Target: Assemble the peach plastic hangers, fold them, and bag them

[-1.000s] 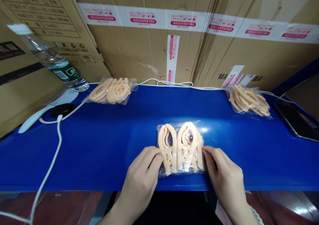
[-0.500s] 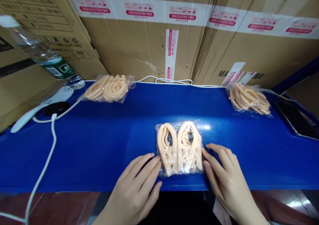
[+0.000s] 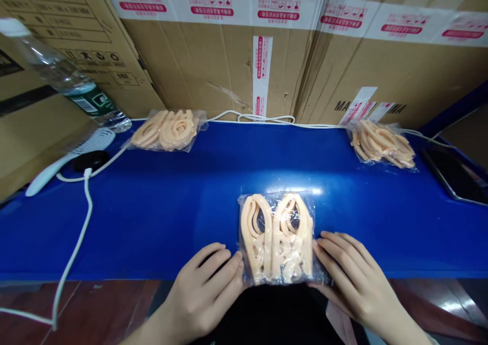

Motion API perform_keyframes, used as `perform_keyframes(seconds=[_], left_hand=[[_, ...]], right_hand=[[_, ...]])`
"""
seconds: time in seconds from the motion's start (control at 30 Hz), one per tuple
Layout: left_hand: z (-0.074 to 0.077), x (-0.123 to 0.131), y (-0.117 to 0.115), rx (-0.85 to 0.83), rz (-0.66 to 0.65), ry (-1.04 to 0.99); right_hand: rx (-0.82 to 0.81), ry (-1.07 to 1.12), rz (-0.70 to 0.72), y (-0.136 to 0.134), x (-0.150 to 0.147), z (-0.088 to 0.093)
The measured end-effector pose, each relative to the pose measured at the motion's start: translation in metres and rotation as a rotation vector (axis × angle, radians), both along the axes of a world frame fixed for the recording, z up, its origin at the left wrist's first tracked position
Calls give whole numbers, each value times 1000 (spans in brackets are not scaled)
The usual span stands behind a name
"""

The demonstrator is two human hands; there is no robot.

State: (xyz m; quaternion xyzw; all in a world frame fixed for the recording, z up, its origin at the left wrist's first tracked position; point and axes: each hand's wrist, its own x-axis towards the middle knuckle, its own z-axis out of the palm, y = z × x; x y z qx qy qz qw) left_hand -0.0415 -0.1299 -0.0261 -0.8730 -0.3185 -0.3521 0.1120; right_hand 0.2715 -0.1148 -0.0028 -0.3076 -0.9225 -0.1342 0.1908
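Observation:
A clear plastic bag of peach-coloured plastic pieces [image 3: 277, 238] is at the front edge of the blue table, its near end reaching past the edge. My left hand [image 3: 209, 289] grips its left side, fingers bent, thumb hidden. On the right side my right hand [image 3: 353, 274] pinches the bag's edge, with the thumb low under the fingers. Two similar bags lie at the back: one at the left [image 3: 168, 130], one at the right [image 3: 382, 142]. No hand touches them.
Cardboard boxes [image 3: 213, 65] stand behind the blue table [image 3: 160, 207]. At the left are a water bottle [image 3: 76, 85], a pale hairbrush [image 3: 68, 159], a black round device [image 3: 90, 160] and a white cable [image 3: 78, 238]. A phone [image 3: 453, 174] lies at the right.
The front bag has come slightly nearer and now overhangs the table edge. Both hands have moved down with it, and my right thumb has gone lower at its side. The view has shifted slightly.

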Motion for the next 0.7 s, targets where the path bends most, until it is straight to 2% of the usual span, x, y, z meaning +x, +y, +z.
perform_keyframes(seconds=[0.23,0.33,0.5,0.7], left_hand=[[-1,1,-3,59,-111,-92],[6,-5,-3,95,-114,-55],[32,-25,-1,121,-119,-30],[78,-59,11,-119,-55,-171]], right_hand=[[108,94,127,-9,1,-4],[146,39,197,-7,5,5],[146,-47,347,15,-2,47],[23,7,449,71,-46,106]])
